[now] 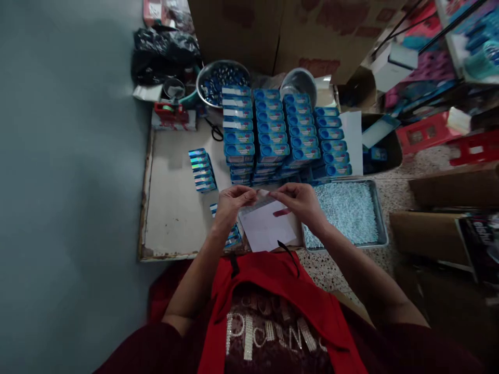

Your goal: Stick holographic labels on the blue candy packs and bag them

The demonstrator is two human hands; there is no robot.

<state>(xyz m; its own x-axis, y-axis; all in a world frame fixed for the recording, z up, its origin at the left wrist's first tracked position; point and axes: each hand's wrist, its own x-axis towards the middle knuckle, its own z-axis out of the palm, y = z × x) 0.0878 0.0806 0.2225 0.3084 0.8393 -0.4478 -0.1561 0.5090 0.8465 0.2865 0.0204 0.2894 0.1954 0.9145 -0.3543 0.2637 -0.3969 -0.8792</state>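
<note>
My left hand [233, 201] and my right hand [298, 202] meet over the low board [171, 208], both pinched on a small clear plastic packet [262, 197] held between them. Just beneath the hands lies a white sheet [267, 228]. Behind them stand several stacked rows of small blue boxes [273, 135]. A metal tray of pale blue pellets [349, 210] sits right beside my right hand. A few more blue boxes [233, 239] lie under my left wrist.
A short row of blue boxes [201, 170] stands on the board's left part. At the back are a metal bowl of blue items [222, 80], a second bowl [298, 82], a red tape dispenser [171, 111], scissors [215, 131], a black bag [163, 52] and cardboard cartons [296, 31].
</note>
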